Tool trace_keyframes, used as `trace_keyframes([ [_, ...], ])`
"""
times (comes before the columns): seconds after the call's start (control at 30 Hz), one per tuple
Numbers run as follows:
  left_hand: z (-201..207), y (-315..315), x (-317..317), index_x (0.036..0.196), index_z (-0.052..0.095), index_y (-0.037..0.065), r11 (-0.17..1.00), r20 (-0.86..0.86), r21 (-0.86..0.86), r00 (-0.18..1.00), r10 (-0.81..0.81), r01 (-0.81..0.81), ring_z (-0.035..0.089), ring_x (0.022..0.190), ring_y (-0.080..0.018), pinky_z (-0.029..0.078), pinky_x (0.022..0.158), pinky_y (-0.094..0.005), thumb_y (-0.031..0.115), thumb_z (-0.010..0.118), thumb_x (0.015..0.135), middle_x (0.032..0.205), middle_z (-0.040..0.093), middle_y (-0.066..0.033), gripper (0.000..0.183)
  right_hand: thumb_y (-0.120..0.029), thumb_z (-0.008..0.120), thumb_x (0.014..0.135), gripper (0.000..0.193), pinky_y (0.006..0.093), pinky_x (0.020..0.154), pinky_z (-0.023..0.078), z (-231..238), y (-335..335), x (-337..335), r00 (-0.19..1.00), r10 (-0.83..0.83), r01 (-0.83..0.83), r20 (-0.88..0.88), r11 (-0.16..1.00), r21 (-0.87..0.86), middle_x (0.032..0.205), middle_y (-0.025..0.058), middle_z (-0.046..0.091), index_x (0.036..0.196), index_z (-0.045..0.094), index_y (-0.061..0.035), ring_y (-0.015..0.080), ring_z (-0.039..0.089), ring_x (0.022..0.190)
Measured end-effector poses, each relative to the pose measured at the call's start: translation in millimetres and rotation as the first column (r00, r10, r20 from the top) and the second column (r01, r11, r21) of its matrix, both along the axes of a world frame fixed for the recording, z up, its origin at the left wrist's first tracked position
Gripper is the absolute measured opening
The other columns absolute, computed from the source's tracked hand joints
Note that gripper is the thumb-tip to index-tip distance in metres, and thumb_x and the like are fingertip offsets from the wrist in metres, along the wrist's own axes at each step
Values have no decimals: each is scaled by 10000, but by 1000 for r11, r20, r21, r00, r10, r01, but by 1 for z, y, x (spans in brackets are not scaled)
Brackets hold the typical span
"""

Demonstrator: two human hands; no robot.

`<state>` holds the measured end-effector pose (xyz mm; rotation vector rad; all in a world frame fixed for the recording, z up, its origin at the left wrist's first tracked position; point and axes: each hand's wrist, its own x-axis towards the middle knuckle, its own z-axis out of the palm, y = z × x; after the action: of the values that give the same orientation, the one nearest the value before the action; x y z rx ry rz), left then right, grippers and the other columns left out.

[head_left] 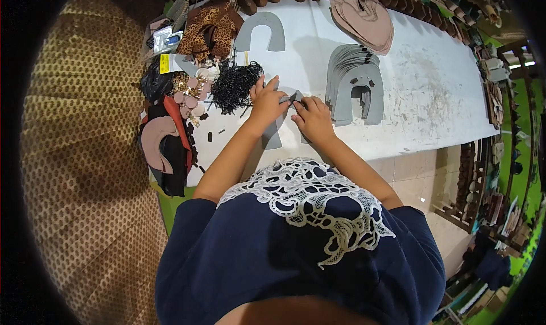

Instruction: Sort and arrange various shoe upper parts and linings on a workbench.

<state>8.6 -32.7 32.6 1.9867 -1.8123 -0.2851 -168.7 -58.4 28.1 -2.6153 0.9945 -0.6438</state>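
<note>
A grey U-shaped cutout (272,138) lies on the white-covered table, partly hidden under my hands. At its curved top, a small dark piece (293,97) sits between my fingertips. My left hand (267,105) pinches the piece's left side with thumb and forefinger, its other fingers raised and spread. My right hand (314,120) meets it from the right, with curled fingers closed at its edge. Just left of my left hand is a tangled heap of black beaded trim (233,86). To the right of my right hand stands a fanned stack of grey U-shaped cutouts (347,77), the front one bearing small dark pieces.
Another grey U-shaped cutout (277,28) lies at the back, and pink cutouts (364,21) are piled back right. Leopard-print material (210,26), pink and gold ornaments (190,94) and a curved pink piece (156,143) crowd the left side. Racks (475,183) stand on the right.
</note>
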Motion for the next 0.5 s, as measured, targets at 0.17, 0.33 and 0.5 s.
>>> trace_keyframes([
  [0.17, 3, -4, -8, 848, 731, 132, 992, -10, 108, 998, 60, -59, 255, 1293, -419, 206, 992, -556, 289, 714, 677, 1341, 454, -150, 232, -279, 668, 736, 389, 431, 880, 386, -1, 2, 3, 998, -54, 55, -22, 998, 29, 1129, 90, 526, 1084, 624, -113, 293, 449, 1105],
  [0.33, 7, -6, -13, 857, 720, 94, 976, 88, 183, 991, 101, -115, 256, 1296, -422, 222, 989, -576, 310, 678, 715, 1360, 437, -145, 262, -283, 661, 748, 385, 450, 894, 378, -2, 3, 3, 995, -82, 83, -51, 996, 24, 1163, 95, 517, 1103, 623, -140, 311, 433, 1134],
  [0.5, 4, -10, -13, 896, 708, 75, 939, -5, 318, 990, 139, -131, 240, 1308, -420, 227, 989, -578, 357, 638, 755, 1368, 430, -132, 324, -290, 656, 760, 379, 461, 917, 352, 0, 4, 3, 988, -116, 117, -97, 993, 1, 1183, 92, 512, 1123, 624, -186, 324, 415, 1165],
])
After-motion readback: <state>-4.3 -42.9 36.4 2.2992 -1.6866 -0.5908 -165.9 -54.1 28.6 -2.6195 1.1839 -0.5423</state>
